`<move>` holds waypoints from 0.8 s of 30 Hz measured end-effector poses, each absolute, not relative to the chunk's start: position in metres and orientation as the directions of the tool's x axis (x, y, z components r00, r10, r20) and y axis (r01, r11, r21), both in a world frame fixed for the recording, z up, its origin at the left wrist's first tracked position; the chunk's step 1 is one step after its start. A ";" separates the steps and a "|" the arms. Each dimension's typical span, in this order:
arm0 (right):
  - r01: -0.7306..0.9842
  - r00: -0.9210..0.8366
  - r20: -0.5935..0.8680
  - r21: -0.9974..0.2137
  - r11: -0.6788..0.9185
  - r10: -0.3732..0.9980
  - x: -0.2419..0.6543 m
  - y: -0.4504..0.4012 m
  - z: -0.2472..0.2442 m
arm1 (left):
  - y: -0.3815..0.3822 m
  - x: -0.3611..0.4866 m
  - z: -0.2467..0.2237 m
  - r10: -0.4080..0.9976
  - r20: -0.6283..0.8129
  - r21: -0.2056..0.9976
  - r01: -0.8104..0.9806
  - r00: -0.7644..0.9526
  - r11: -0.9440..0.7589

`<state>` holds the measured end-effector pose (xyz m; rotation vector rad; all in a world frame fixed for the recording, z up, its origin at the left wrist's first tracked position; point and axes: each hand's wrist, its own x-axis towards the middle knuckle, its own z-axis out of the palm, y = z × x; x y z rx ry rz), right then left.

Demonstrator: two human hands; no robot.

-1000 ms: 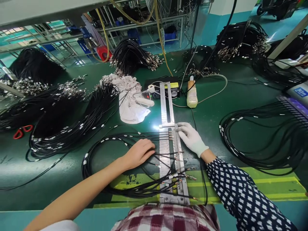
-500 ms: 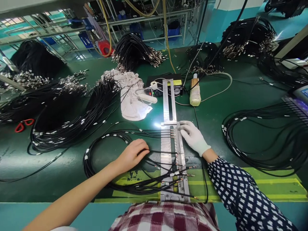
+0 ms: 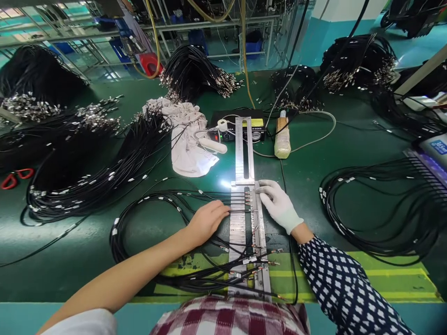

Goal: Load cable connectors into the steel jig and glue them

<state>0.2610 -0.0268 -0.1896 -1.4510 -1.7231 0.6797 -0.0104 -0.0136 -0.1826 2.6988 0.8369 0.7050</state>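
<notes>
My bare left hand point(image 3: 208, 223) is closed, thumb and fingers pinching a black cable point(image 3: 240, 211) that lies across the slotted metal fixture point(image 3: 238, 228). Above it, several black cables point(image 3: 213, 194) lie side by side over the fixture, their stripped ends in its slot. In a white glove, my right hand point(image 3: 277, 204) has its curled fingertips on the metal bar point(image 3: 256, 202) along the fixture's right side; the exact hold is partly hidden. More loose cable ends point(image 3: 249, 260) cross the fixture's near part. Their coil point(image 3: 117, 237) loops round to the left.
Behind the fixture are a black control box point(image 3: 258, 132), a white lamp-like wand point(image 3: 213, 146), a pale cloth point(image 3: 188, 156) and a taped bottle point(image 3: 282, 139). Cable bundles point(image 3: 87, 186) lie left, another coil point(image 3: 331, 209) right. Red-handled scissors point(image 3: 17, 177) rest far left.
My left hand has moved right and slightly up to the fixture, bringing a cable across it below the others. My right hand stays at the bar. The whole view has shifted slightly.
</notes>
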 end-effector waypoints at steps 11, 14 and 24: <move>0.573 -0.046 0.183 -0.801 0.176 0.982 0.261 -0.027 -0.188 | 0.001 -0.019 -0.196 0.467 0.463 0.045 0.506 0.753 -0.861; 0.576 -0.037 0.179 -0.800 0.167 0.983 0.260 -0.027 -0.187 | 0.002 -0.018 -0.197 0.459 0.456 0.064 0.486 0.763 -0.872; 0.578 -0.046 0.187 -0.796 0.179 0.981 0.261 -0.027 -0.189 | 0.005 -0.017 -0.188 0.405 0.376 -0.005 0.439 0.834 -0.899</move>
